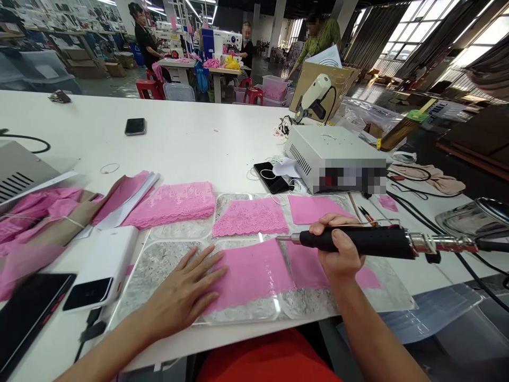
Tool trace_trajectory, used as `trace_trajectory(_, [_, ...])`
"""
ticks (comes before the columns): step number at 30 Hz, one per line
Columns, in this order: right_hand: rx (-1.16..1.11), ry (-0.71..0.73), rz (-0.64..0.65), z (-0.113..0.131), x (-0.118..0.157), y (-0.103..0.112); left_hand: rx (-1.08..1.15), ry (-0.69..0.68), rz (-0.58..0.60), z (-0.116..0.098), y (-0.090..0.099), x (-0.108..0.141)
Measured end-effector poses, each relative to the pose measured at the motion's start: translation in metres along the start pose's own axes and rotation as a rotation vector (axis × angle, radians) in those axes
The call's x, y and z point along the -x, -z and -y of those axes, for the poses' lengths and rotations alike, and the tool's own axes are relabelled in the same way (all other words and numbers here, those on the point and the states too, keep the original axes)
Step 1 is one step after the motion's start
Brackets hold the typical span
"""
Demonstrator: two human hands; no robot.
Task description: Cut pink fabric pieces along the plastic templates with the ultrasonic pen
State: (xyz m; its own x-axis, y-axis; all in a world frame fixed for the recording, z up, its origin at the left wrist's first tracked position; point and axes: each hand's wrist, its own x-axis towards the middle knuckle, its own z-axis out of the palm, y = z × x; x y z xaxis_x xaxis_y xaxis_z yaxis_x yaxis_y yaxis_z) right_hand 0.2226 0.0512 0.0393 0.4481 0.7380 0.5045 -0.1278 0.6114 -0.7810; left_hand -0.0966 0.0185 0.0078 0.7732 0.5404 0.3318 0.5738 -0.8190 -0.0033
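Far on the left, a soft, crumpled bundle of pink cloth [55,207] lies on the white table [191,130]. Near it is a smooth white power bank [105,254] with rounded corners. Next comes a neat stack of pink lace [175,201], bumpy on top and wavy along the bottom.

The left hand [189,286] lies flat, its fingers spread. The fingertips rest on the left side of a thin, four-sided pink cloth piece [254,273], which lies on a shiny, grey-speckled mat [149,262]. If those fingers press too lightly, the cloth could slide or wrinkle, because the mat looks slippery. Just above it lies a small pink lace piece [250,216] with a bumpy edge.

The right hand [338,249] is wrapped around a long, round, black hand tool [369,241]. Its thin metal tip [287,237] points left, right by the cloth's top right corner. I can't tell if they touch. If the right hand slips, the tip could snag the cloth or the lace.

Behind the tool sits a hard grey metal box [342,143] with slots in its side. Farther right, black cables [421,212] run close to a clear, round jar [469,220]. A tug on them could jerk the tool or knock the jar.
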Motion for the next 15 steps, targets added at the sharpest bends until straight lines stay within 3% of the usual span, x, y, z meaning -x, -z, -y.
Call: trace_trajectory(15, [-0.018,-0.001,-0.041,0.0001,-0.0014,0.001,0.025,0.008,0.016,0.0005,0.0015,-0.0014])
